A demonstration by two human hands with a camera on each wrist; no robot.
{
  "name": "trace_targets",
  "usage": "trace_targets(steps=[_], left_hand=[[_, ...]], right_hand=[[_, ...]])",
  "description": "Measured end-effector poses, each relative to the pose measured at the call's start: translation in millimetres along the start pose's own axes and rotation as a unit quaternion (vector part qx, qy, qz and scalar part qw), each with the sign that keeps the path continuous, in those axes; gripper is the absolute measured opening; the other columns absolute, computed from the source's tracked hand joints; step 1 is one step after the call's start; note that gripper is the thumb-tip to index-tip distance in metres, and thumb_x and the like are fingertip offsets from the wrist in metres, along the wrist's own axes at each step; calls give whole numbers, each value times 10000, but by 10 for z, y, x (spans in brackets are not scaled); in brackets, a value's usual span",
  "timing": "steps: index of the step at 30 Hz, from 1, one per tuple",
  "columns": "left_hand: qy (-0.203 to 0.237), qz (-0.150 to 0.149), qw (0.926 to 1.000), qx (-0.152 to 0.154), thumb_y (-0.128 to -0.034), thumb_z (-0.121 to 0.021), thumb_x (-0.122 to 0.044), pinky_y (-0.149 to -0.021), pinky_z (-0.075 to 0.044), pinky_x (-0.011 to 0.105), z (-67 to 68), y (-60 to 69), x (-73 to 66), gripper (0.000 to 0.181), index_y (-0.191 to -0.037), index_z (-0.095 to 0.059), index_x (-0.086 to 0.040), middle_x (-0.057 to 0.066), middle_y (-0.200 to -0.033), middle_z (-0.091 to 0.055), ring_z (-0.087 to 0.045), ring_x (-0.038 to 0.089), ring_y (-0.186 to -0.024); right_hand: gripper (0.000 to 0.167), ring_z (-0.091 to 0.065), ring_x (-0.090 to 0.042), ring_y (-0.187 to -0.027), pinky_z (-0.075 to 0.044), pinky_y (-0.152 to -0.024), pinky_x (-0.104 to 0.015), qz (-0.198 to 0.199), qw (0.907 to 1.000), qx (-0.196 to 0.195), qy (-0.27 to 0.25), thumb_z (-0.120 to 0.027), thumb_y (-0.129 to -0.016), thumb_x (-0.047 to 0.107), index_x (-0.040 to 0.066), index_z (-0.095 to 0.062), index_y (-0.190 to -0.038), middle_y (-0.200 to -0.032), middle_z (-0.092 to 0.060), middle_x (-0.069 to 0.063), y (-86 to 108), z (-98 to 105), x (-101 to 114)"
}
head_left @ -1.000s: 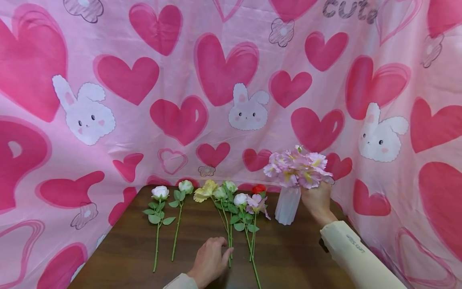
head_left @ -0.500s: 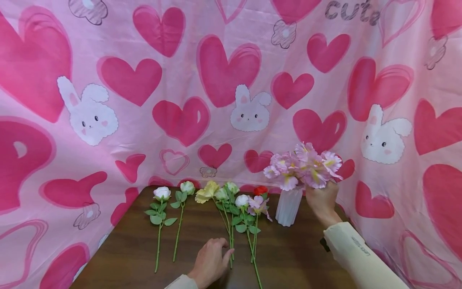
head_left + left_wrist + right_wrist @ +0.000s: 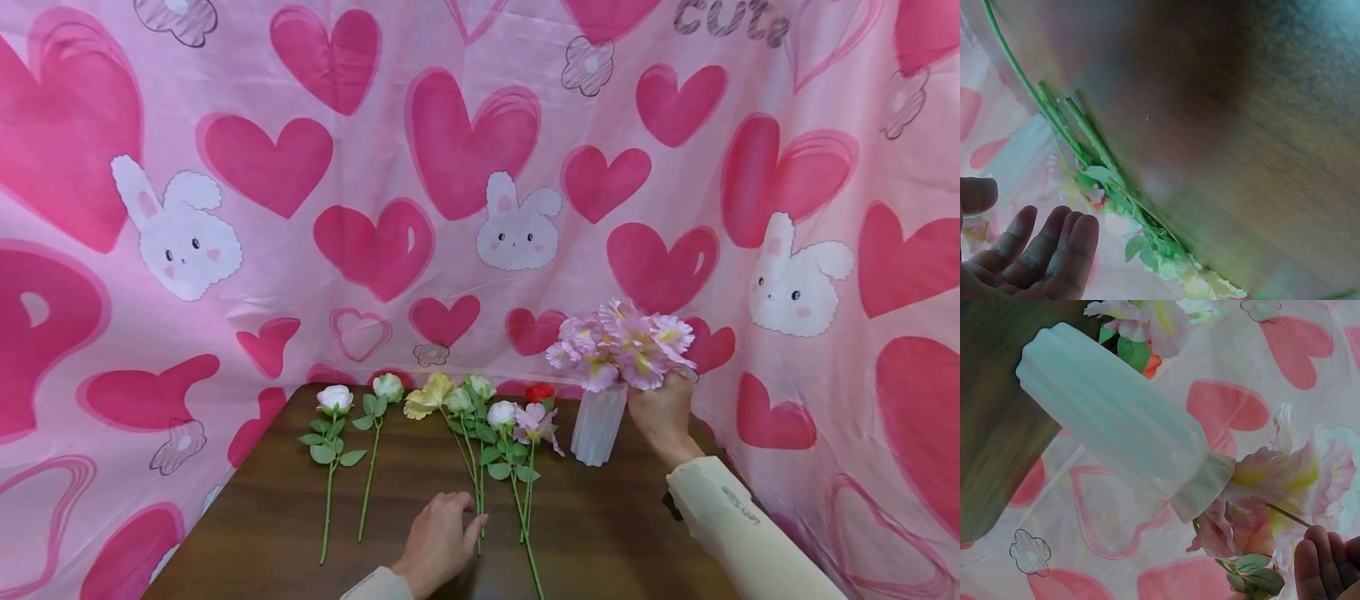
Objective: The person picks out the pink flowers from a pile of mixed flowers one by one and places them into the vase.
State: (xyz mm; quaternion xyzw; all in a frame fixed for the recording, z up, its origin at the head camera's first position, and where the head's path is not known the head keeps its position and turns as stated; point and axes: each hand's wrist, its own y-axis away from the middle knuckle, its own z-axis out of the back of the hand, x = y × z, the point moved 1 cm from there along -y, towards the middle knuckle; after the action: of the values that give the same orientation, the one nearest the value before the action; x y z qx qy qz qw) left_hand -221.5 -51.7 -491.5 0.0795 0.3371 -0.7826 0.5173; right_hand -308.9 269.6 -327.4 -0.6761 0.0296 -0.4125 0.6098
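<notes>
At the table's right, a white ribbed vase [image 3: 597, 427] holds a cluster of pink irises [image 3: 600, 342] with yellow throats. My right hand [image 3: 663, 417] is at the blossoms on the vase's right side. In the right wrist view, a thin green stem [image 3: 1288, 515] runs to the curled fingers [image 3: 1319, 556] of that hand, which seem to pinch it; the thumb is hidden. My left hand [image 3: 438, 537] is low over the table beside the stems of a yellow flower [image 3: 429, 396] and pale green roses [image 3: 459, 402]. Its fingers [image 3: 1075, 250] look relaxed, with nothing between them.
Two roses lie apart on the left, one white [image 3: 334, 400] and one pale green [image 3: 387, 387]. Right of centre lie another white rose [image 3: 501, 414], a loose pink iris [image 3: 536, 423] and a red flower [image 3: 539, 392]. A pink heart-print cloth [image 3: 360, 150] surrounds the brown table [image 3: 262, 508].
My right hand moved right with the pink irises half a second ago, then back left towards the vase. The left hand and the flowers on the table stay where they were.
</notes>
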Motion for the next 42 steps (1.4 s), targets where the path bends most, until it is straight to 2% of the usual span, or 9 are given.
trace_targets(steps=[4,9,13,20,23,31,34,39,42], left_hand=[[39,18,10000,3,-891,-810,-270,-641,-530,396,-5,7,3,161,-859,-701,-156,-46,-816,-685,-656,206,-793],[77,-37,10000,-22,-893,-807,-276,-646,-531,394,4,2,12,153,-872,-709,-161,-48,-829,-695,-660,204,-794],[59,-11,10000,30,-898,-802,-286,-639,-527,387,20,-12,19,157,-870,-703,-167,-50,-824,-690,-654,195,-786],[-6,-13,10000,53,-895,-805,-282,-639,-528,393,5,-20,-2,178,-868,-699,-142,-37,-816,-686,-653,205,-791],[17,-32,10000,34,-895,-805,-280,-633,-526,387,8,-18,3,172,-868,-700,-147,-40,-818,-689,-652,199,-785],[24,-33,10000,36,-893,-806,-278,-631,-526,380,2,-14,14,167,-857,-696,-157,-42,-818,-692,-652,192,-782],[52,-37,10000,35,-895,-804,-276,-643,-530,389,5,-11,11,163,-868,-706,-148,-36,-828,-696,-654,199,-793],[64,-61,10000,-17,-895,-804,-276,-655,-533,394,11,-7,15,159,-878,-714,-146,-33,-844,-707,-657,202,-804],[43,-61,10000,-35,-892,-807,-275,-647,-530,388,7,-6,26,157,-868,-706,-158,-38,-838,-705,-656,196,-797]], right_hand=[[503,-607,-50,-1095,-439,-947,-129,-31,9987,-150,484,-788,-825,-18,35,-645,-1304,-1221,-707,-100,-34,39,32],[431,-661,-193,-1133,-426,-969,-123,338,9946,-617,769,-765,-835,1,-13,-673,-1256,-1197,-717,-187,-92,132,39],[390,-646,-28,-1092,-440,-957,-118,476,9949,-747,489,-751,-830,-24,-46,-694,-1214,-1160,-718,-233,-119,137,35],[424,-653,-208,-1110,-407,-969,-96,162,9966,-356,729,-751,-814,-26,-54,-661,-1228,-1177,-718,-198,-40,121,-42],[488,-615,-113,-1145,-416,-990,-120,-54,9980,-199,592,-770,-819,-21,-24,-629,-1287,-1229,-701,-162,-38,86,-56],[443,-596,-32,-1015,-395,-921,-64,-77,9982,-111,579,-729,-755,-89,-110,-639,-1188,-1132,-709,-252,-44,23,-74],[436,-623,-130,-1044,-412,-953,-115,14,9984,-246,511,-695,-770,-87,-133,-591,-1192,-1129,-684,-279,-46,27,-66],[224,-628,-472,-896,-476,-801,-438,260,9913,-649,1112,-686,-808,-42,-138,-597,-989,-906,-667,-314,-50,48,-73],[229,-632,-472,-918,-461,-810,-477,154,9917,-585,1137,-705,-816,-33,-125,-606,-1002,-934,-677,-302,-57,37,-84]])
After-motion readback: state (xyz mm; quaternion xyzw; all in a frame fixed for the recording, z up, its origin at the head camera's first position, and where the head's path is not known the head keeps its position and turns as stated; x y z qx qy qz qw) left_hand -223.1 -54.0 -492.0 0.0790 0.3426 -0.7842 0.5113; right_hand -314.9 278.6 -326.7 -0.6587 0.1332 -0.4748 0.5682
